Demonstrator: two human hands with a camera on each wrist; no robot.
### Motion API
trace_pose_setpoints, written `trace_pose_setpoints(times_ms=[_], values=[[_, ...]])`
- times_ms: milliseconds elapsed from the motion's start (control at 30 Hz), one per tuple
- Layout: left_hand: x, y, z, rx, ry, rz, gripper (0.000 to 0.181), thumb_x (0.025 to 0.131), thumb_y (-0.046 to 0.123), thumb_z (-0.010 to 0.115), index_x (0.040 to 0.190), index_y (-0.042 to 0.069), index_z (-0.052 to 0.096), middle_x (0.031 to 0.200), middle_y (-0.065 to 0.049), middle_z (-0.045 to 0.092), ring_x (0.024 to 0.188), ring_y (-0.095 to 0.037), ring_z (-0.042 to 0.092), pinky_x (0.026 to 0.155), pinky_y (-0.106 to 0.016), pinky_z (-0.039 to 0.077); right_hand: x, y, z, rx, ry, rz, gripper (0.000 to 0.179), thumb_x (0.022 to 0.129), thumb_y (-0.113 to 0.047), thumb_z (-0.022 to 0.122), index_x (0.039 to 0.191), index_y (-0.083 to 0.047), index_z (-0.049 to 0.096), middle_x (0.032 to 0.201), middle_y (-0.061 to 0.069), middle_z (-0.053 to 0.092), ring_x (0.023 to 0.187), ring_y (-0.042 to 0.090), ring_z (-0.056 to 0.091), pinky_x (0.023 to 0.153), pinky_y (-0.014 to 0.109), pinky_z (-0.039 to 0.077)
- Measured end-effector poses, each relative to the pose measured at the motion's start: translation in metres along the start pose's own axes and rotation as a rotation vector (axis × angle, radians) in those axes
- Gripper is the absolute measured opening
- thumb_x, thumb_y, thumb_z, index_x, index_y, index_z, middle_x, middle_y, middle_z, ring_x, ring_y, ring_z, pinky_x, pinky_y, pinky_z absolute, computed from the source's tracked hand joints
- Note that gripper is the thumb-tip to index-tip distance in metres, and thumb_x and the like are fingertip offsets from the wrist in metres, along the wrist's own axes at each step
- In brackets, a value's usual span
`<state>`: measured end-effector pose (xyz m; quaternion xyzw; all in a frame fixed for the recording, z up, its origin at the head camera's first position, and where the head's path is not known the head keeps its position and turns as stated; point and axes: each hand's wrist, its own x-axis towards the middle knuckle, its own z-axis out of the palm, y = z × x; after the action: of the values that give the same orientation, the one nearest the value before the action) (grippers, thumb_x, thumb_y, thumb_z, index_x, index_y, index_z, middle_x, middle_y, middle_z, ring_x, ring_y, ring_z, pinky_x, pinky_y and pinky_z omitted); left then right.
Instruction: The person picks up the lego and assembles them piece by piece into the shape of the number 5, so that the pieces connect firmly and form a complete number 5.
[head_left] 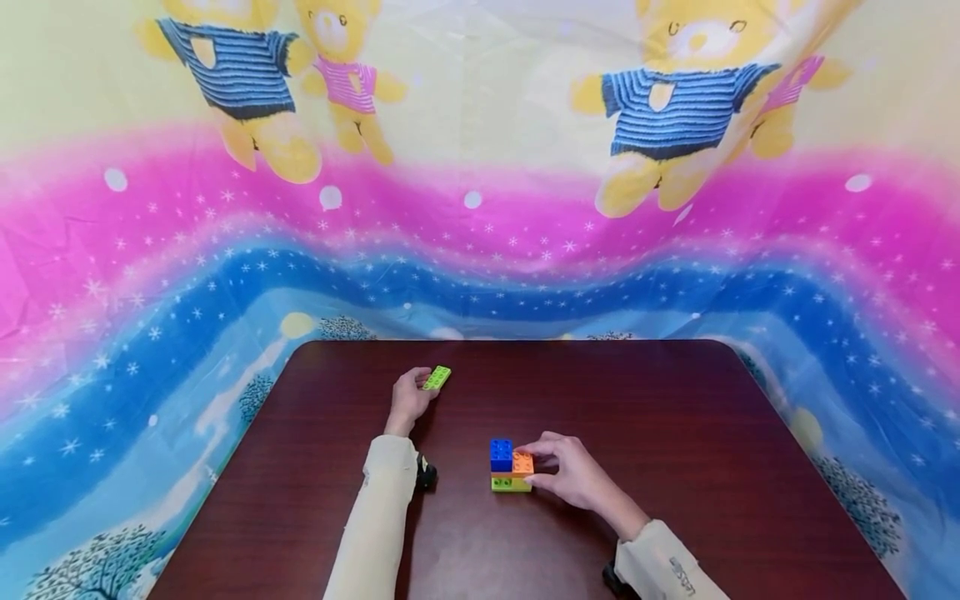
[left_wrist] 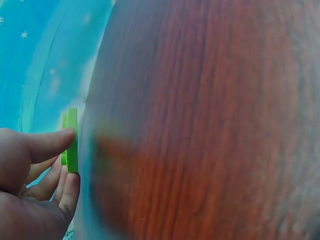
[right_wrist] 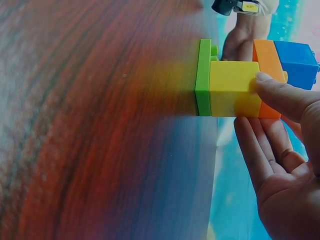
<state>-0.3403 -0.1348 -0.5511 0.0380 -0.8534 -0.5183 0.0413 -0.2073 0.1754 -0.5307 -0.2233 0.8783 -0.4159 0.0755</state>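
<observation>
Toward the far left of the table my left hand [head_left: 410, 400] pinches a flat lime-green toy building brick [head_left: 437, 378] between thumb and fingers. In the left wrist view the green brick [left_wrist: 73, 140] is seen edge-on, its studs toward the palm. Nearer the middle, my right hand [head_left: 573, 473] grips the right side of a small brick stack. Its layers are a flat green brick [right_wrist: 203, 77] at the bottom, a yellow block [right_wrist: 234, 82], a flat orange brick [right_wrist: 267, 52] and a blue block [head_left: 501, 454] on top. Whether the stack touches the table I cannot tell.
The dark reddish-brown wooden table [head_left: 637, 400] has rounded far corners. Behind it and at both sides hangs a cloth [head_left: 465, 242] printed with bears and snowflakes. A black device [head_left: 426, 473] sits at the left wrist, by the cream sleeve.
</observation>
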Motion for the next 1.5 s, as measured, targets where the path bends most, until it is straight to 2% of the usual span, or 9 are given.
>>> trace_pose_setpoints(times_ms=[267, 733, 933, 1200, 1500], values=[[-0.003, 0.008, -0.004, -0.012, -0.043, 0.047, 0.05, 0.096, 0.001, 0.071, 0.143, -0.001, 0.058, 0.137, -0.023, 0.063, 0.125, -0.038, 0.06, 0.102, -0.051, 0.052, -0.001, -0.001, 0.001, 0.025, 0.0, -0.002, 0.044, 0.087, -0.01, 0.084, 0.129, -0.015, 0.074, 0.103, -0.004, 0.062, 0.105, 0.019, 0.07, 0.087, 0.033, 0.062], [-0.017, 0.038, -0.005, -0.043, -0.148, 0.196, 0.047, 0.096, 0.003, 0.072, 0.142, 0.005, 0.061, 0.138, -0.018, 0.065, 0.127, -0.035, 0.061, 0.108, -0.05, 0.05, -0.003, 0.001, 0.002, 0.011, 0.014, -0.02, 0.045, 0.086, -0.01, 0.084, 0.13, -0.013, 0.073, 0.102, -0.004, 0.062, 0.101, 0.018, 0.07, 0.087, 0.032, 0.062], [-0.028, 0.05, -0.005, -0.06, -0.189, 0.242, 0.047, 0.096, 0.003, 0.072, 0.142, 0.006, 0.062, 0.139, -0.018, 0.064, 0.127, -0.036, 0.06, 0.108, -0.052, 0.05, -0.001, 0.001, 0.002, 0.001, 0.01, 0.002, 0.045, 0.086, -0.011, 0.085, 0.129, -0.016, 0.074, 0.102, -0.005, 0.062, 0.104, 0.019, 0.07, 0.087, 0.032, 0.062], [-0.048, 0.063, -0.007, -0.017, -0.22, 0.301, 0.048, 0.095, 0.005, 0.073, 0.142, 0.006, 0.062, 0.139, -0.012, 0.066, 0.123, -0.03, 0.063, 0.103, -0.047, 0.054, 0.0, -0.001, 0.0, -0.007, 0.004, 0.021, 0.044, 0.086, -0.012, 0.085, 0.129, -0.017, 0.074, 0.1, -0.006, 0.061, 0.104, 0.018, 0.068, 0.087, 0.032, 0.062], [-0.064, 0.074, -0.011, -0.008, -0.26, 0.37, 0.048, 0.094, 0.005, 0.075, 0.141, 0.01, 0.064, 0.138, -0.011, 0.066, 0.121, -0.03, 0.064, 0.103, -0.053, 0.053, 0.001, 0.0, 0.002, -0.003, 0.004, 0.022, 0.044, 0.086, -0.012, 0.085, 0.128, -0.019, 0.074, 0.099, -0.006, 0.061, 0.103, 0.017, 0.068, 0.087, 0.033, 0.062]])
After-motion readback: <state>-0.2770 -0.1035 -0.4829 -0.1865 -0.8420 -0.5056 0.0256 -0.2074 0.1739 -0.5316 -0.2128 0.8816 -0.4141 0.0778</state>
